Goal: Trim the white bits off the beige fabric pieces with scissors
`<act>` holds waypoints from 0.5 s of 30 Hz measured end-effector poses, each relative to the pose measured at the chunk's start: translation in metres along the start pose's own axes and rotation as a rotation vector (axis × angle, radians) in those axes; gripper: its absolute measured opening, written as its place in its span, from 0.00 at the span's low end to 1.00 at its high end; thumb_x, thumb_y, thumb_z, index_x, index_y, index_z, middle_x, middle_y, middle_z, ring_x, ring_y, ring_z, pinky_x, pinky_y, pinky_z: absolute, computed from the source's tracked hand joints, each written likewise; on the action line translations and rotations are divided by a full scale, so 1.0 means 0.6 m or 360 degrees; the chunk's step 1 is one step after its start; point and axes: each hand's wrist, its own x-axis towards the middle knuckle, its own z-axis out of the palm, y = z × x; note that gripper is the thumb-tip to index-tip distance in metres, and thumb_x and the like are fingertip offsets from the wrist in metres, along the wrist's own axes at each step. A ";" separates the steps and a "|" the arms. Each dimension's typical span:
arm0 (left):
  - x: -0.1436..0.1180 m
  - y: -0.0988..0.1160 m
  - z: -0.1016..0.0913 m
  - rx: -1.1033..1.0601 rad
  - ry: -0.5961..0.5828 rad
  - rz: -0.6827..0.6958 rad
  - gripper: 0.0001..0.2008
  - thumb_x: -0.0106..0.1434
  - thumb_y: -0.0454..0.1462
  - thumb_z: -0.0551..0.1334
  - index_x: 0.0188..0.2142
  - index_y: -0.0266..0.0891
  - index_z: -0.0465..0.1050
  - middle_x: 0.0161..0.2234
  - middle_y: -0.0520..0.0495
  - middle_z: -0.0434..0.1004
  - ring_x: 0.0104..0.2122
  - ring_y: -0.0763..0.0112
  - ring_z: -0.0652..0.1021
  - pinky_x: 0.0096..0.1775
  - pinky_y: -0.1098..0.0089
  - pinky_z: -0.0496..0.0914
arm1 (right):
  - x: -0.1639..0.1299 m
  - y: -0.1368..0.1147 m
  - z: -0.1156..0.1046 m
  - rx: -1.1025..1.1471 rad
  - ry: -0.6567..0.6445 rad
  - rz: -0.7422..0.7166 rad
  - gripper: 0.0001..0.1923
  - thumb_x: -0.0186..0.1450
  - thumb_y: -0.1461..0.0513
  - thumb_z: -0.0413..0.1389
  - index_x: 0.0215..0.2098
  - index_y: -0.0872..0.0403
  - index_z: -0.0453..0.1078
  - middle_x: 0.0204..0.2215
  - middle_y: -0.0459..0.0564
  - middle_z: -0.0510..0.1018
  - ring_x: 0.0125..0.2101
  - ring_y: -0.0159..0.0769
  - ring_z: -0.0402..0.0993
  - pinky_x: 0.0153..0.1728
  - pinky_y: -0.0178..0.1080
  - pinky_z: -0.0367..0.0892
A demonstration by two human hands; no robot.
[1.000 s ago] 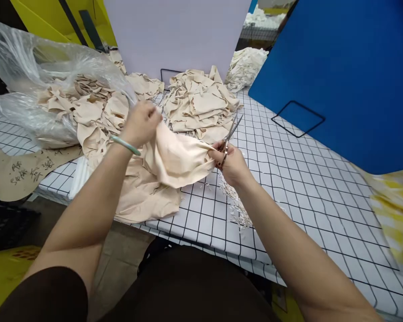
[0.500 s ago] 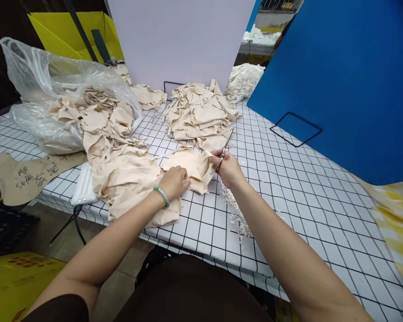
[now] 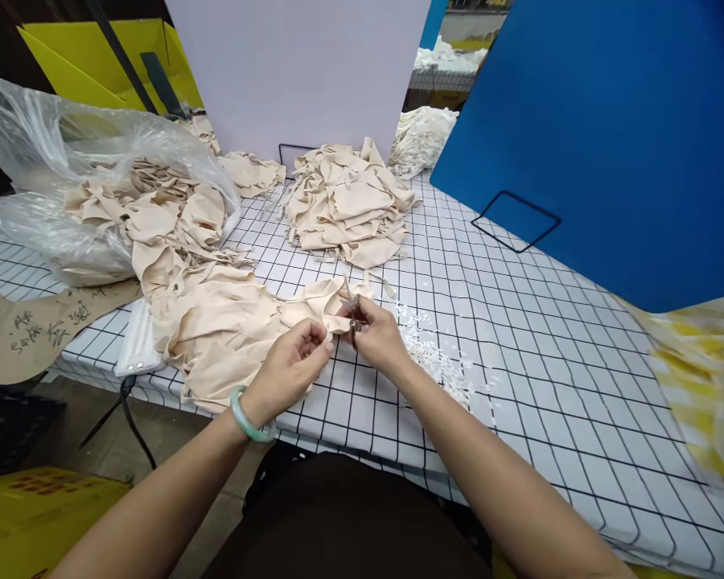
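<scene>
My left hand (image 3: 290,366), with a pale green bangle on the wrist, pinches the edge of a beige cloth piece (image 3: 314,307) lying on the checked tablecloth (image 3: 519,338). Right beside it, my right hand (image 3: 377,334) grips small scissors (image 3: 352,312), their blades pointing up and away at the cloth edge. The two hands almost touch. A mound of the same beige cloth (image 3: 217,326) lies just left of my hands. Small white trimmings (image 3: 438,362) are scattered to the right of my right hand.
A clear plastic bag (image 3: 66,185) of beige pieces sits at the left. Another beige pile (image 3: 347,205) lies at the back centre before a white board (image 3: 295,72). A blue board (image 3: 603,137) stands at the right; brown paper with writing (image 3: 30,326) hangs off the left edge.
My left hand came down from holding the cloth up and moved right to meet my right hand. The cloth piece now lies on the table, and the scissors are drawn in close.
</scene>
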 end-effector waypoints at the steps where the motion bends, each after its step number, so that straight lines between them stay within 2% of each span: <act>1: -0.002 -0.002 -0.001 -0.0137 -0.0093 -0.0154 0.13 0.61 0.45 0.64 0.35 0.37 0.67 0.27 0.52 0.67 0.23 0.78 0.62 0.24 0.75 0.56 | 0.005 -0.009 -0.003 0.0115 -0.0008 -0.0045 0.07 0.55 0.61 0.61 0.30 0.51 0.68 0.32 0.46 0.79 0.34 0.36 0.75 0.38 0.40 0.71; 4: -0.008 -0.007 -0.007 -0.0669 -0.0438 -0.0528 0.19 0.62 0.50 0.58 0.37 0.35 0.73 0.30 0.45 0.72 0.23 0.76 0.63 0.23 0.74 0.56 | 0.008 -0.042 -0.011 0.0502 -0.0033 -0.0171 0.06 0.56 0.63 0.61 0.31 0.51 0.68 0.37 0.47 0.80 0.37 0.36 0.76 0.40 0.40 0.72; 5: -0.010 -0.008 -0.010 -0.0805 -0.0488 -0.0554 0.19 0.62 0.49 0.58 0.37 0.35 0.74 0.30 0.44 0.72 0.23 0.76 0.63 0.24 0.74 0.57 | 0.006 -0.051 -0.012 0.0604 -0.0051 -0.0191 0.06 0.56 0.64 0.61 0.31 0.51 0.68 0.38 0.48 0.80 0.38 0.36 0.77 0.41 0.41 0.72; 7: -0.019 -0.005 -0.013 -0.0906 -0.0451 -0.0484 0.15 0.62 0.46 0.61 0.35 0.35 0.76 0.28 0.46 0.69 0.25 0.75 0.64 0.26 0.74 0.60 | 0.000 -0.060 -0.011 0.0730 -0.0086 -0.0185 0.06 0.57 0.65 0.61 0.30 0.51 0.68 0.37 0.47 0.80 0.39 0.37 0.77 0.43 0.42 0.72; 9: -0.033 0.005 -0.016 -0.0794 -0.0351 -0.0340 0.13 0.62 0.44 0.64 0.34 0.35 0.77 0.26 0.49 0.66 0.25 0.75 0.64 0.27 0.74 0.60 | -0.009 -0.059 -0.006 0.0813 -0.0078 -0.0115 0.07 0.57 0.64 0.62 0.30 0.51 0.67 0.37 0.47 0.81 0.40 0.37 0.78 0.44 0.42 0.72; 12: -0.058 0.030 -0.020 -0.0321 -0.0335 -0.0078 0.14 0.67 0.45 0.62 0.36 0.37 0.79 0.27 0.49 0.67 0.26 0.74 0.65 0.28 0.73 0.62 | -0.028 -0.046 0.007 0.0840 -0.0038 0.0087 0.10 0.56 0.60 0.64 0.29 0.51 0.65 0.35 0.47 0.81 0.37 0.37 0.77 0.42 0.41 0.72; 15: -0.074 0.055 -0.020 0.0188 -0.0310 0.0346 0.12 0.70 0.42 0.59 0.39 0.40 0.80 0.33 0.45 0.71 0.34 0.68 0.72 0.38 0.68 0.69 | -0.058 -0.035 0.025 0.0809 -0.0081 0.0272 0.14 0.54 0.56 0.66 0.28 0.51 0.65 0.30 0.46 0.78 0.31 0.35 0.74 0.34 0.37 0.69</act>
